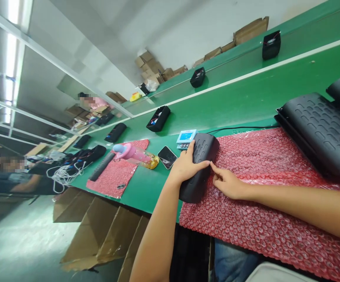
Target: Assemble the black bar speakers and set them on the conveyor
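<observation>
A black plastic housing [199, 168] with rows of oblong dimples stands at the front edge of the pink bubble wrap [264, 207]. My left hand [186, 164] spans its top, index finger stretched toward the far end and thumb over the right edge. Against that right edge, by the left thumb's tip, rests the index fingertip of my right hand [227, 183]; its other fingers are loosely curled and hold nothing visible. Just behind the housing sits a light blue meter [186, 138] with a screen. A dark-screened phone [167, 157] lies to the left.
Larger dimpled black covers [317, 129] lie at right. A pink-topped bottle [137, 154] lies left of the phone, near a second bubble wrap sheet [111, 182]. Open black cases [158, 118] dot the green bench [234, 98]. White cables [65, 174] and co-workers are farther left; cardboard [93, 227] stands below.
</observation>
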Available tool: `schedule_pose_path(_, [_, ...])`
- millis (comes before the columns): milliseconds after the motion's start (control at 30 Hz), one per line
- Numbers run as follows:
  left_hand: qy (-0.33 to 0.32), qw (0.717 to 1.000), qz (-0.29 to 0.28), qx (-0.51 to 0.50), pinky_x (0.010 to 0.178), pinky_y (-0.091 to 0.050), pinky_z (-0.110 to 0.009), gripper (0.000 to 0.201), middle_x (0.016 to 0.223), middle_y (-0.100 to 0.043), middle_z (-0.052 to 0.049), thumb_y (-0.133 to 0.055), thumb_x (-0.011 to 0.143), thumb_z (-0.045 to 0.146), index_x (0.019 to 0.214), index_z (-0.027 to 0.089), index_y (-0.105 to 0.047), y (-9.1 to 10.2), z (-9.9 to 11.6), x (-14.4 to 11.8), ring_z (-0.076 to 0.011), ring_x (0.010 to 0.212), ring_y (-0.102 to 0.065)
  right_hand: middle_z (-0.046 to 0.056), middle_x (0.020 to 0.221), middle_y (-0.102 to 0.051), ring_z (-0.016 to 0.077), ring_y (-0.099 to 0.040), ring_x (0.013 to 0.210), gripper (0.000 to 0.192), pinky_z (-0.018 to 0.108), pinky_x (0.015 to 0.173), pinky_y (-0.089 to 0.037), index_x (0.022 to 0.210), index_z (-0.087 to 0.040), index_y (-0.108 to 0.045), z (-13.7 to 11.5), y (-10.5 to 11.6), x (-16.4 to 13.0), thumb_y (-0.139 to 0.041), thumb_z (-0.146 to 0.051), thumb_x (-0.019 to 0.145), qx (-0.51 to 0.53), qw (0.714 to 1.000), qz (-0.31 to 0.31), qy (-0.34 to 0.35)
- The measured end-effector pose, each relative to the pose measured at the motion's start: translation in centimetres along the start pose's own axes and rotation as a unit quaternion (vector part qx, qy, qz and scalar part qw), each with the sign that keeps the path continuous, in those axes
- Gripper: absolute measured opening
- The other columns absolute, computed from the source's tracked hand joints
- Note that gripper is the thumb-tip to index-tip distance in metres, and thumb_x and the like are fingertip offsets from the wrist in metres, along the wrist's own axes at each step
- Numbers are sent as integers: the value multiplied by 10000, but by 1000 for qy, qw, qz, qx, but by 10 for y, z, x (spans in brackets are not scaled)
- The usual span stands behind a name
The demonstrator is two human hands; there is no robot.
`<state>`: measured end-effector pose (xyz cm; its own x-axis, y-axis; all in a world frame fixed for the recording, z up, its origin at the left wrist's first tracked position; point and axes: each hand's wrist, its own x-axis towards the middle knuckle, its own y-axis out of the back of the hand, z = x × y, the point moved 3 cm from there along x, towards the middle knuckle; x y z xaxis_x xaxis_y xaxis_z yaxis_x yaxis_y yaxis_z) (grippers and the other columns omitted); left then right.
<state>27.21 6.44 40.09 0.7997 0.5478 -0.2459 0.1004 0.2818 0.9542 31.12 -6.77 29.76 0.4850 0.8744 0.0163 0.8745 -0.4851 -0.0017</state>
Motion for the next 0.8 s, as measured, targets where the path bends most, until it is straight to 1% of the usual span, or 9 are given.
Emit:
schedule_pose_path(67, [3,1000,-6,11,889,-435,-431,1117,1312,-466,-208,-647,625,647,1476,250,-42,0,2,-1,-375,1152,-533,-43,654,-559,122,-487,585,685,252,585,-388,1385,-114,-372,2,-2,-3,-474,-78,709,-12,999,23,23])
schedule_pose_path(167, [18,999,-18,41,844,-451,-419,1264,1274,-471,-233,-724,504,646,1471,221,-29,1,6,0,-397,1110,-553,-40,650,-517,117,-471,586,392,246,577,-377,1166,-142,-511,3,-2,-6,-451,-131,779,-21,995,62,69])
schedule_pose_path(333, [31,997,22,63,797,-471,-399,1172,1178,-524,-194,-738,531,535,1462,212,-102,0,19,-15,-360,997,-609,-42,622,-462,125,-451,565,153,249,549,-349,951,-186,-488,-6,2,-13,-380,-171,843,-44,982,77,167])
schedule_pose_path(467, [-84,978,154,114,847,-452,-474,1019,1274,-463,-174,-758,534,313,1419,340,-255,-4,38,-43,-389,1060,-565,-19,608,-498,130,-442,561,103,268,537,-323,683,-217,-461,-18,-15,-37,-447,-192,782,-81,939,-38,333])
schedule_pose_path(533, [-185,930,300,104,912,-407,-542,855,1338,-413,-156,-723,586,238,1353,378,-370,5,46,-49,-410,1172,-485,-48,474,-382,115,-334,462,278,277,462,-250,539,-210,-333,-14,-34,-50,-540,-186,723,-121,888,-154,416])
schedule_pose_path(567, [-217,903,368,48,940,-388,-557,829,1348,-409,-140,-726,591,241,1336,376,-387,14,47,-48,-402,1203,-459,-48,456,-337,118,-305,455,368,284,443,-221,525,-202,-247,-6,-47,-55,-547,-163,735,-185,840,-254,442])
schedule_pose_path(600, [-230,881,413,-36,959,-384,-556,853,1345,-419,-125,-735,591,266,1349,370,-357,25,47,-43,-383,1211,-456,-47,446,-317,115,-295,454,440,287,431,-207,525,-196,-187,1,-55,-55,-576,-139,723,-212,825,-280,443])
schedule_pose_path(700, [-223,844,409,-265,920,-460,-494,860,1249,-526,-101,-624,723,384,1434,313,-146,62,55,-5,-289,1077,-578,-50,486,-380,102,-353,473,439,256,422,-245,523,-193,-258,20,-64,-40,-627,-137,754,-273,824,-289,404])
schedule_pose_path(800, [-182,850,419,-261,947,-449,-482,771,1300,-490,-113,-538,799,378,1449,292,-131,91,78,41,-282,1128,-553,-4,749,-573,106,-524,628,163,238,556,-445,781,-146,-560,24,-55,-23,-574,-271,885,-305,844,-273,346])
